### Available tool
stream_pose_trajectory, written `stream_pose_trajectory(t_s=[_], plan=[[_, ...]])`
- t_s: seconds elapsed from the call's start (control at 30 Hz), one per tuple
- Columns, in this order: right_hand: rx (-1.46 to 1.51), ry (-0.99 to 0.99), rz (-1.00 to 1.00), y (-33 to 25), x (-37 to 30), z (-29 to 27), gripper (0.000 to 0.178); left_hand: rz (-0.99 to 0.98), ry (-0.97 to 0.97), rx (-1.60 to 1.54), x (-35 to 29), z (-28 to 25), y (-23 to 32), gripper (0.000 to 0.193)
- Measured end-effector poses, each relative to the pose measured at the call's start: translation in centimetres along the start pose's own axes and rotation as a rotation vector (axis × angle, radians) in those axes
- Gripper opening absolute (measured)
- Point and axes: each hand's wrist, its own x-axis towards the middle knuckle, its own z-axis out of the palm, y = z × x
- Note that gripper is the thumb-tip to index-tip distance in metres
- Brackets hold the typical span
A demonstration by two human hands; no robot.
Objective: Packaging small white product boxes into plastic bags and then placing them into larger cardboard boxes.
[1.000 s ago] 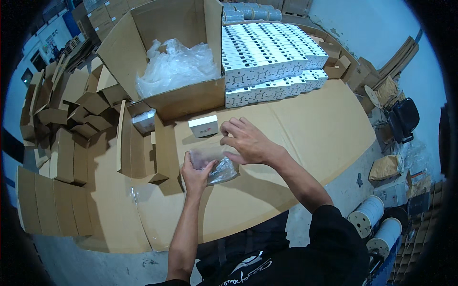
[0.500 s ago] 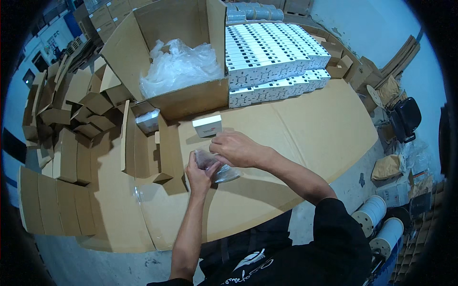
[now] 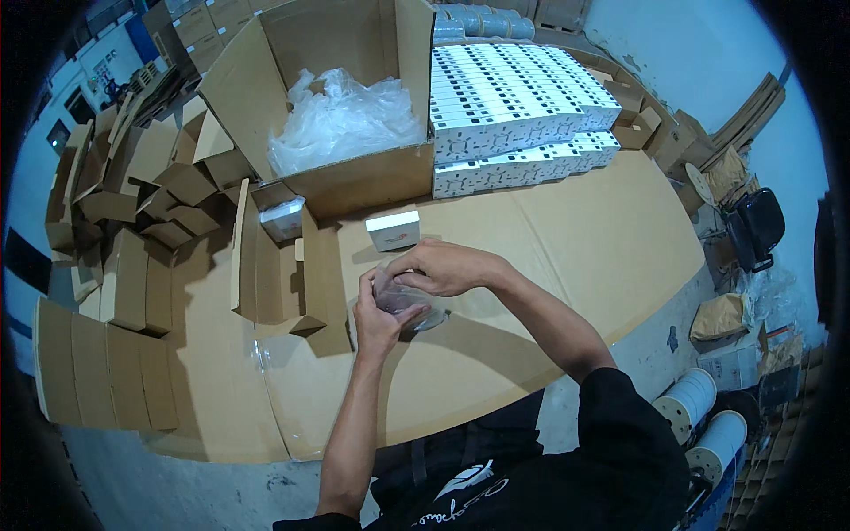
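The left hand curls round a crumpled, translucent plastic bag; the right hand, fingers bunched narrow, meets its upper edge, its exact grip hidden. The bag lies between both, slanting down rightward. Beyond them sits a smooth white cardboard box; leftward, an open brown cardboard carton.

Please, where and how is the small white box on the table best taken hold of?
Best, I think, from above, pinching the white box across its near and far long sides: its top is uncovered and it looks narrower front to back than left to right. The right hand is nearest.
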Motion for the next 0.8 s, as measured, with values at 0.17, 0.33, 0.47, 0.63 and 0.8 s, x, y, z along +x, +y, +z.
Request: stream_pose_trajectory(t_s=[0.17,0.33,0.47,0.63,0.8], plan=[[0.158,0.129,-0.024,0.1,-0.1,-0.7,0.027,-0.116,-0.030,-0.066,0.0,-0.2,-0.3,0.078],[0.488,0.644,-0.056,4.9,-0.3,-0.2,0.037,-0.096,0.060,-0.253,0.5,0.1,-0.3,0.069],[0.100,0.787,0.028,6.4,-0.7,2.0,0.044,-0.107,0.109,-0.245,1.1,-0.3,-0.5,0.067],[0.267,0.794,0.130,8.3,-0.3,3.8,0.042,-0.122,0.131,-0.210,2.4,-0.7,-0.4,0.067],[0.336,0.867,0.144,8.8,-0.2,3.9,0.032,-0.231,0.018,-0.206,3.1,-1.3,-1.1,0.076]])
